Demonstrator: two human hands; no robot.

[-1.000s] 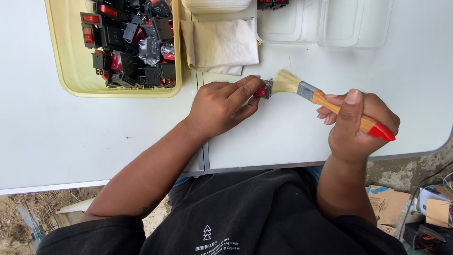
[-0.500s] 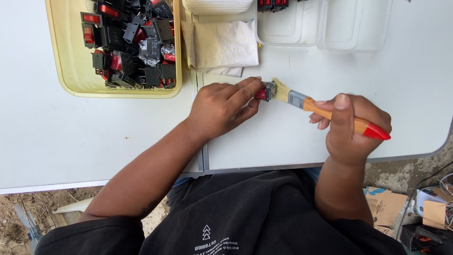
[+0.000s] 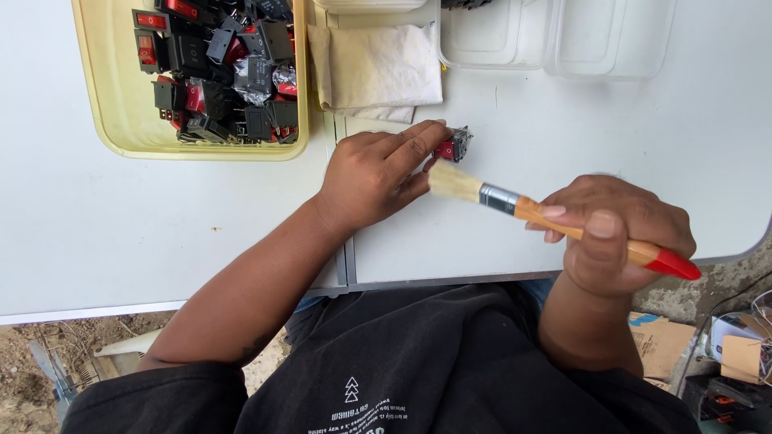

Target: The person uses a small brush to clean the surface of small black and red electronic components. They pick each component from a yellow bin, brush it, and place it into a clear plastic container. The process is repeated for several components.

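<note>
Left hand (image 3: 378, 173): my fingers pinch a red-and-black switch (image 3: 452, 146) on the tabletop (image 3: 563, 128).
Right hand (image 3: 615, 233): fingers wrapped around a paintbrush (image 3: 515, 202).

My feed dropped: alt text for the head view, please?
The left hand pinches a small black-and-red rocker switch on the white table, while the right hand holds a wooden-handled paintbrush, bristles beside the switch.

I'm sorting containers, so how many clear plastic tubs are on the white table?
2. One clear tub sits at the table's far edge, right of the folded cloth; the second clear tub stands right beside it. Both are cut off by the picture's top, so more may be hidden.
</note>
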